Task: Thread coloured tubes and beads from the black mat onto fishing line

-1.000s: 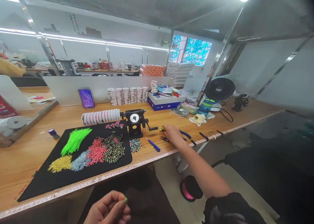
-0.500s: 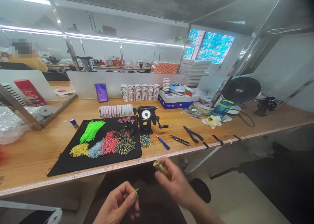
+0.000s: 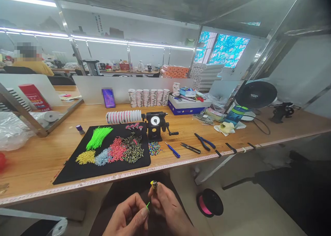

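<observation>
Low in the view, over the dark lap, my left hand (image 3: 130, 215) pinches a thin green piece (image 3: 148, 205) between thumb and forefinger, its tip sticking up. Close to its right, my right hand (image 3: 168, 203) is closed around a yellow lighter (image 3: 153, 184), the metal top pointing up. The lighter is above and slightly right of the green tip, apart from it. I cannot make out a flame. Beyond the hands, a black mat (image 3: 103, 172) bears a bundle of green strips (image 3: 99, 137) and piles of yellow, blue, red and dark green small parts.
A black hand-cranked winder (image 3: 154, 125) with white rings stands behind the mat. Right of it lie a blue-handled tool (image 3: 172, 150), black snips (image 3: 190, 147) and blue pliers (image 3: 204, 141). A pink spool (image 3: 210, 203) is on the floor. A person (image 3: 32, 65) sits far left.
My right hand has moved left and a little down with the lighter, close to my left hand. My left hand has shifted slightly right, still pinching the green piece.
</observation>
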### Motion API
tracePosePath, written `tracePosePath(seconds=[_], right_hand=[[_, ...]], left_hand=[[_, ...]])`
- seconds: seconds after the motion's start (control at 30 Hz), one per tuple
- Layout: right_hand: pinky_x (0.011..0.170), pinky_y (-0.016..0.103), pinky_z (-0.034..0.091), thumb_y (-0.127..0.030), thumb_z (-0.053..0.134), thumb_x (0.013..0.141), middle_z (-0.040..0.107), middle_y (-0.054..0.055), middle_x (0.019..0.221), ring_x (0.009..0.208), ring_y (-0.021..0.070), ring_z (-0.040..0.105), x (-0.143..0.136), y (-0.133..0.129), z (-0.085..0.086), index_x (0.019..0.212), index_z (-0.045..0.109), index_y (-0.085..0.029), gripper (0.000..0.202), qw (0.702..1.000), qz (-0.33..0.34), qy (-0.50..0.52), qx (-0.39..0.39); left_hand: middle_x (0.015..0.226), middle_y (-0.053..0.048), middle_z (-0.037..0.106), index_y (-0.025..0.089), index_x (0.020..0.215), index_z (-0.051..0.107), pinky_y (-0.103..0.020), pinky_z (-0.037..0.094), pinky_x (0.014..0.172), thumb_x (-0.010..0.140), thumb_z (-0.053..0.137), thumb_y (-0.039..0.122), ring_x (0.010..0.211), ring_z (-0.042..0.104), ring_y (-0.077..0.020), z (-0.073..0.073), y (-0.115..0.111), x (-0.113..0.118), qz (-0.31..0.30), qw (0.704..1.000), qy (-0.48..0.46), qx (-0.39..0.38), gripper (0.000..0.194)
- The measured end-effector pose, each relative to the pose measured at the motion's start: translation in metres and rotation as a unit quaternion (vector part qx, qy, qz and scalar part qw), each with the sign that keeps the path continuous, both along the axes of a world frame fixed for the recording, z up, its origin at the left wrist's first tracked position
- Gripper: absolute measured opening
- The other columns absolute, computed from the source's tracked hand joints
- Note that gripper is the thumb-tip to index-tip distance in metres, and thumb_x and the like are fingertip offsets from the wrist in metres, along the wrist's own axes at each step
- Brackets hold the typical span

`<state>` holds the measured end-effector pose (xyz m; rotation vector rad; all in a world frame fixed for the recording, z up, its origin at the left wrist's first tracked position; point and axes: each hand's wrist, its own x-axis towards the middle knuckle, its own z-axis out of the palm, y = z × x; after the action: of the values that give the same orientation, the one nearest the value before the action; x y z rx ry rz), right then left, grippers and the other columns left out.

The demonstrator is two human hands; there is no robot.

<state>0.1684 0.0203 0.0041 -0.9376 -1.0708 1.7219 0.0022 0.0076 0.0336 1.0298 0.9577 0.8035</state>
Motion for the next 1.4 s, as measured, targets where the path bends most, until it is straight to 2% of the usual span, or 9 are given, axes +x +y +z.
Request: tracePosePath(seconds=[0.1,0.23,0.33,0.43,0.5,0.63,0.9,1.07,1.4], right_hand=[[0.061,0.025,0.032,-0.064,0.048,0.098,0.044,-0.003,0.074,0.065,0.0119,0.038,0.003,-0.006,-0.001,0.091,0.055,-0.019,0.046,0.996,-0.031,-0.055,0.064],[0.064,0.026,0.034,-0.059,0.061,0.094,0.049,-0.003,0.074,0.066,0.0121,0.042,0.003,-0.011,-0.001,0.096,0.053,-0.019,0.041,0.996,0.024,-0.023,0.086],[0.058,0.025,0.029,-0.072,0.055,0.089,0.041,-0.004,0.07,0.062,0.0116,0.035,0.001,-0.009,0.002,0.084,0.053,-0.019,0.053,0.998,0.023,-0.013,0.048],[0.06,0.027,0.031,-0.086,0.042,0.084,0.044,-0.001,0.067,0.063,0.0134,0.037,-0.004,-0.003,0.003,0.067,0.055,-0.017,0.072,0.999,0.003,-0.038,0.003],[0.062,0.029,0.033,-0.087,0.042,0.082,0.045,0.0,0.061,0.061,0.0141,0.04,-0.007,0.0,0.0,0.061,0.055,-0.017,0.075,0.999,0.011,-0.04,-0.028],[0.061,0.028,0.033,-0.079,0.053,0.079,0.041,-0.003,0.058,0.057,0.013,0.036,-0.013,0.002,-0.006,0.06,0.05,-0.019,0.063,0.996,0.018,0.018,-0.081],[0.062,0.029,0.036,-0.07,0.047,0.084,0.041,-0.001,0.066,0.066,0.0161,0.037,-0.012,-0.001,0.002,0.062,0.044,-0.022,0.054,0.998,0.019,-0.058,-0.02],[0.073,0.032,0.044,-0.071,0.047,0.084,0.054,0.006,0.082,0.081,0.0218,0.048,-0.011,-0.003,-0.007,0.069,0.055,-0.02,0.053,0.991,-0.024,-0.128,-0.013],[0.074,0.03,0.047,-0.065,0.052,0.09,0.057,0.005,0.079,0.081,0.0215,0.051,-0.008,-0.006,-0.006,0.069,0.06,-0.021,0.049,0.99,-0.03,-0.133,0.027]], left_hand=[[0.054,0.003,0.053,0.019,0.066,0.052,-0.022,0.03,0.051,0.072,0.074,0.065,0.049,0.041,-0.0085,0.004,0.0,-0.001,0.022,1.0,0.011,-0.004,0.052],[0.051,0.005,0.048,0.019,0.063,0.049,-0.021,0.027,0.05,0.068,0.077,0.066,0.048,0.036,-0.0079,0.002,0.001,0.0,0.05,0.999,0.001,-0.01,0.054],[0.05,0.007,0.042,0.019,0.062,0.048,-0.021,0.022,0.05,0.066,0.079,0.064,0.048,0.029,-0.0071,-0.002,0.002,0.0,0.052,0.997,-0.047,-0.04,0.055],[0.051,0.008,0.039,0.019,0.06,0.049,-0.021,0.02,0.051,0.064,0.083,0.059,0.051,0.026,-0.0076,-0.007,0.003,0.001,0.047,0.989,-0.11,-0.081,0.053],[0.052,0.007,0.041,0.019,0.06,0.05,-0.022,0.02,0.052,0.064,0.085,0.054,0.052,0.027,-0.0081,-0.009,0.003,0.002,0.041,0.983,-0.142,-0.105,0.05],[0.052,0.006,0.043,0.019,0.059,0.05,-0.022,0.019,0.051,0.065,0.086,0.048,0.05,0.027,-0.0079,-0.012,0.003,0.002,0.026,0.974,-0.181,-0.137,0.046],[0.05,0.006,0.042,0.018,0.06,0.054,-0.022,0.018,0.05,0.069,0.084,0.046,0.048,0.026,-0.0075,-0.021,0.003,0.0,0.012,0.971,-0.192,-0.141,0.042],[0.049,0.007,0.041,0.019,0.059,0.052,-0.023,0.016,0.049,0.069,0.082,0.051,0.046,0.024,-0.0073,-0.024,0.003,0.0,0.007,0.974,-0.186,-0.131,0.045],[0.049,0.007,0.04,0.019,0.058,0.049,-0.023,0.014,0.049,0.067,0.084,0.052,0.047,0.023,-0.0072,-0.023,0.002,0.002,0.021,0.974,-0.172,-0.143,0.048]])
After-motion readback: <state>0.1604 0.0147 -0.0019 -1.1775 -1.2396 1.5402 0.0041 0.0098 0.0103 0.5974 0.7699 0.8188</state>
